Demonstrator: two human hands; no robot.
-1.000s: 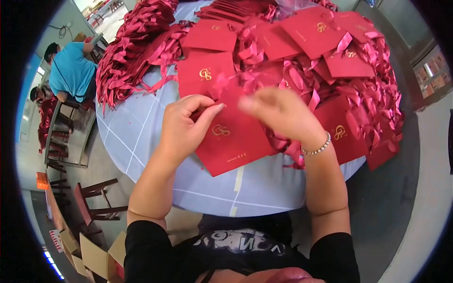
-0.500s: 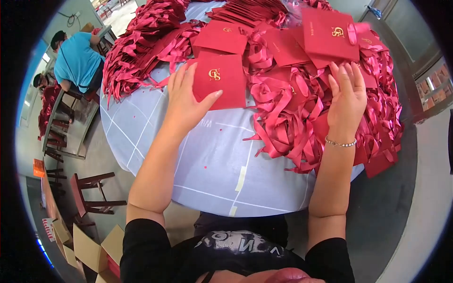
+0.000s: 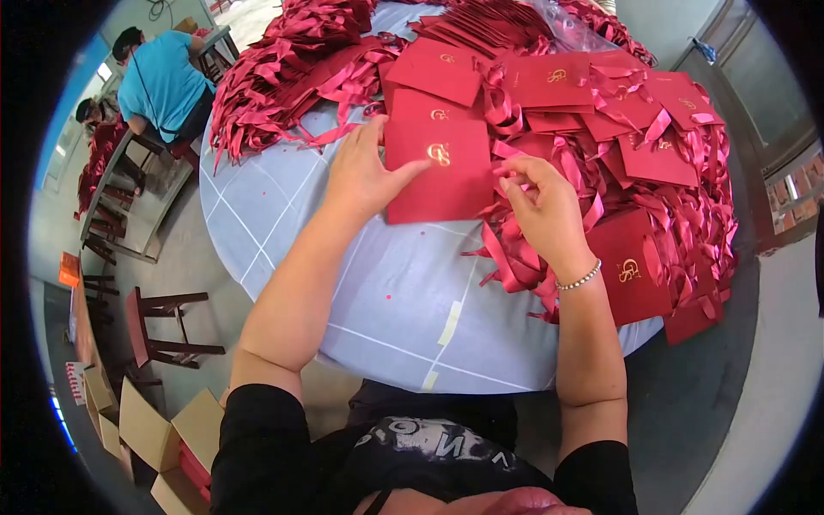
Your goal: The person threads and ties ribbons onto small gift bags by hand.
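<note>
A red paper gift bag with a gold monogram lies flat near the middle of the table, partly over another red bag. My left hand is at its left edge, thumb stretched over the bag's face and fingers apart from the thumb. At the bag's right side, my right hand, with a beaded bracelet at the wrist, has thumb and fingertips closed on a satin ribbon. Loose red ribbons lie beneath that hand. Another red bag rests to its right.
Heaped bags with ribbons cover the table's far left; more red bags spread over the right and back. A pale checked cloth covers the table. A stool, an open carton and a person in blue are at left.
The bag lifted at the upper right is now down among the pile. My right hand has come left and down to the ribbon beside the middle bag. The view has shifted slightly.
</note>
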